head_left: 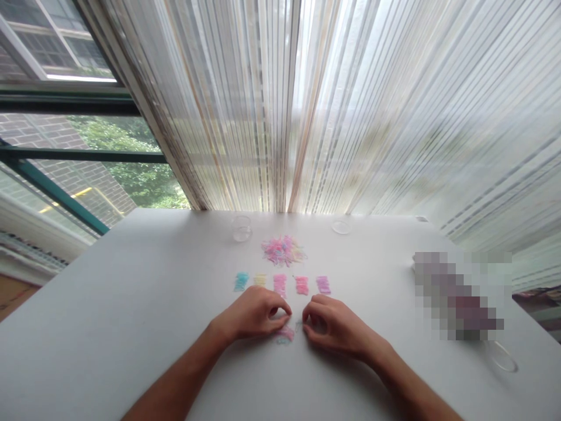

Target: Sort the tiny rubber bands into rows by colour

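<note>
My left hand (258, 314) is closed in a pinch, thumb and index tips almost together; whatever lies between them is too small to make out. Opposite it, my right hand (335, 325) has its thumb and index finger curled around a thin, pale looped piece (299, 327). Below my left fingertips lies a small bunch of pink and pale blue pieces (286, 334). Beyond both hands, small thin pieces lie in a row of colour groups: teal (241, 281), yellow (260, 280), pink (279, 283), coral (302, 285) and purple (323, 285).
A mixed heap of coloured pieces (284, 250) lies behind the row on the white table (175, 374). A clear round container (242, 228) and a clear lid (341, 227) stand farther back. At right is a blurred-out object (456, 298) with a pale loop (502, 356).
</note>
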Demonstrator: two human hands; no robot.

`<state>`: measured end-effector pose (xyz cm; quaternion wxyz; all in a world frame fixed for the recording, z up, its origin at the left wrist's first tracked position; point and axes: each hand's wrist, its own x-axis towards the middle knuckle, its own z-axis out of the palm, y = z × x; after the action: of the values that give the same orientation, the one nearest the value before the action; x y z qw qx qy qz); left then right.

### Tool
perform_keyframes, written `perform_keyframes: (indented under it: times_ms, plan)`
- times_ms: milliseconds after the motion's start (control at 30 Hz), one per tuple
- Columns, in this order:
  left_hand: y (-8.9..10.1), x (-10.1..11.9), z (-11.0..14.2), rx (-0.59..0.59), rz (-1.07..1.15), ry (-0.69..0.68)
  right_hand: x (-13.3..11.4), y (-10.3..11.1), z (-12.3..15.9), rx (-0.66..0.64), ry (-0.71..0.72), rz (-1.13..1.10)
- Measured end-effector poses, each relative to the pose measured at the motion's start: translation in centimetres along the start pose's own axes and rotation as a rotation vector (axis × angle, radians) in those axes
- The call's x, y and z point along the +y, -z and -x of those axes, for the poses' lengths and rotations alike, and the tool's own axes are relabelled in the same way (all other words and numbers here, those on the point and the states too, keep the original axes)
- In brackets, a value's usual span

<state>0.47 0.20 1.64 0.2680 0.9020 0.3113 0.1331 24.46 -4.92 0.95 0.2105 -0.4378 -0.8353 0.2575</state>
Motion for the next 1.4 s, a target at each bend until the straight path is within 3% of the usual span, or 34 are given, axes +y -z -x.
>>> perform_keyframes:
  times_ms: [200, 500, 733, 1000, 1133, 1233, 1333, 1400]
  plan:
    - [-0.6, 0.2, -0.1, -0.010, 0.028, 0.000, 0.3, -0.7, 0.0, 0.028, 0.035, 0.005]
    - [1.6, -0.5, 0.4, -0.071, 0.047, 0.141, 0.1, -0.9, -0.1, 0.038, 0.070, -0.050]
    - [0.7, 0.1, 0.2, -0.076, 0.113, 0.077, 0.6, -1.1, -0.2, 0.123, 0.092, -0.067]
    - [-0.2, 0.1, -0.1, 0.093, 0.118, -0.029, 0.9, -1.5, -0.3, 0.237, 0.158, -0.059]
    - [0.2, -0.2, 0.1, 0.123, 0.126, -0.034, 0.7, -1.4, -0.3, 0.259, 0.164, -0.053]
    - [2.0, -1.3, 0.8, 0.184, 0.131, 0.042, 0.6, -1.2, -0.3, 0.259, 0.160, -0.048]
    - [4.1, -2.9, 1.5, 0.322, 0.127, 0.209, 0.5, -1.2, -0.3, 0.266, 0.157, -0.046]
    - [4.8, -3.7, 1.8, 0.340, 0.124, 0.271, 0.6, -1.3, -0.3, 0.272, 0.158, -0.042]
